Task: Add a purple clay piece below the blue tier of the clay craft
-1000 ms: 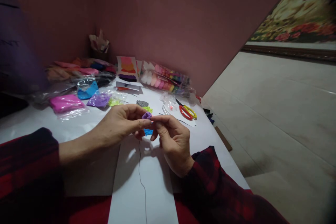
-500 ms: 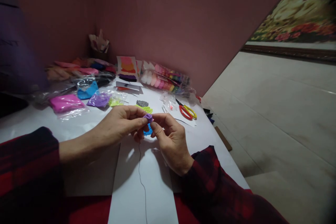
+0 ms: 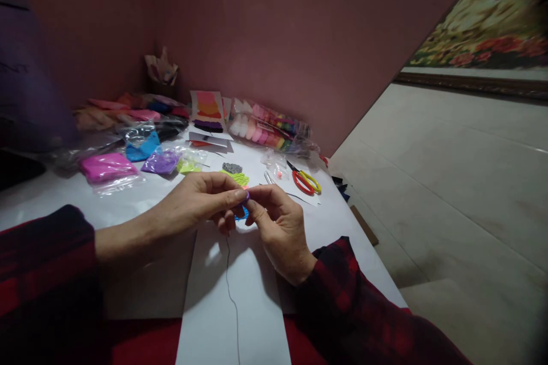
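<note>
A small lump of purple modelling clay [image 3: 247,196] is pinched between the fingertips of my left hand [image 3: 209,199] and my right hand [image 3: 278,219]. Most of the lump is hidden by thumbs and fingers. Both hands hover over a long white paper strip [image 3: 233,296]. On the paper behind the fingers show bands of clay: grey [image 3: 232,167], yellow-green [image 3: 235,177] and blue [image 3: 242,214], the last partly covered. From below my left fingers, a thin dark line [image 3: 231,293] runs down the strip; I cannot tell whether it is drawn or a thread.
Bags of pink clay [image 3: 109,169], purple clay [image 3: 160,162] and blue clay [image 3: 143,147] lie at left. Red-and-yellow scissors [image 3: 305,181] rest at right. Behind stand a card with coloured bands [image 3: 208,111] and a pack of many-coloured clay [image 3: 268,131]. A pink wall [image 3: 278,28] closes the back.
The purple clay has been pressed or turned between my fingertips, so less of it shows now. My fingers have closed in over it; both arms stay almost in place.
</note>
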Demonstrator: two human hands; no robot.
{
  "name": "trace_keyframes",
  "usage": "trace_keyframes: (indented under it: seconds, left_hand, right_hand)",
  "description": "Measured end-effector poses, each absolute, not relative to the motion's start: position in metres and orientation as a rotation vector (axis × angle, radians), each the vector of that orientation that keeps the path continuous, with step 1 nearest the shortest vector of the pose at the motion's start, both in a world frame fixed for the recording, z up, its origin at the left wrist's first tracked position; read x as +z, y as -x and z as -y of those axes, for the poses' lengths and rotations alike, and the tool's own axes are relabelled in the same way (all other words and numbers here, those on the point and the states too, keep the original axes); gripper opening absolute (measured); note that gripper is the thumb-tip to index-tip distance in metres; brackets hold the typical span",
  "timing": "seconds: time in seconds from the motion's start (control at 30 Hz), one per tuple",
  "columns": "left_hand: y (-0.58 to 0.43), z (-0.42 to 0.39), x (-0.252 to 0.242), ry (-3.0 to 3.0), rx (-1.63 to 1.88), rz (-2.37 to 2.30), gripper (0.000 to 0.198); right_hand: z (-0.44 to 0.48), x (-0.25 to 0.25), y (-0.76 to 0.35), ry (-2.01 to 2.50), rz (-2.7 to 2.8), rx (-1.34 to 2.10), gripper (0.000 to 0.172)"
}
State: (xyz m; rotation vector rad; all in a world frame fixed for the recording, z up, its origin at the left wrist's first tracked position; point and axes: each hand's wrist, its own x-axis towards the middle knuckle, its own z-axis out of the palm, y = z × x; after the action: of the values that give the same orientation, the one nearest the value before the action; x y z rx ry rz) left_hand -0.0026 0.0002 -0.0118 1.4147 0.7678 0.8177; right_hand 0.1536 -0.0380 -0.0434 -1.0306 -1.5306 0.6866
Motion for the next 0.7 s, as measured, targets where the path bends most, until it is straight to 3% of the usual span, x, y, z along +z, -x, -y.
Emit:
trace_keyframes:
  seconds: [0.7]
  left_hand:
    - [0.0012,0.0017,-0.0081,-1.464,0.843,-0.820,0.012]
  right_hand:
    - [0.0349,-0.0456,-0.1541,0.940,1.507,0.747,0.010]
